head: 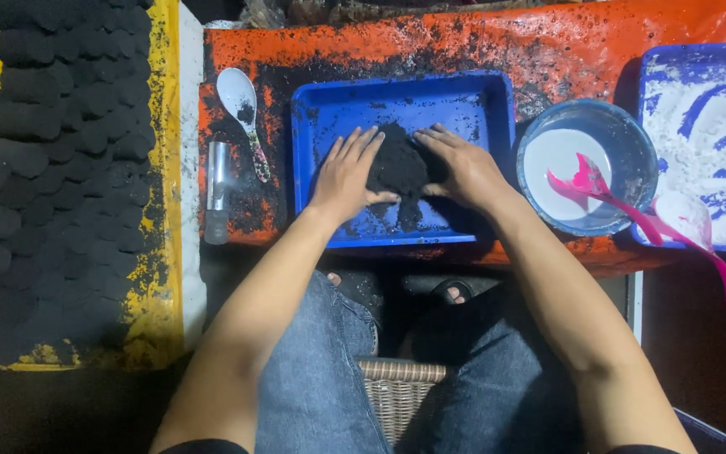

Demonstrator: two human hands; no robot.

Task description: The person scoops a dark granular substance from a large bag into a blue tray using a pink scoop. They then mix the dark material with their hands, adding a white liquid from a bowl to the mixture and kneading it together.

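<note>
A blue plastic tray (pixel 329 109) lies on an orange, soot-stained table. In its middle sits a heap of black powder (pixel 397 168). My left hand (pixel 346 176) lies flat, fingers spread, against the heap's left side. On the heap's right side rests my right hand (pixel 462 166), fingers pointing left and cupping the powder. Neither hand grips anything; both press the pile between them.
A white spoon (pixel 241 105) and a small clear tube (pixel 218 189) lie left of the tray. Several black pressed lumps (pixel 52 151) cover a yellow board at left. At right stand a bowl of white liquid (pixel 577 164), pink spoons (pixel 623 206), and a tray of white powder (pixel 712 134).
</note>
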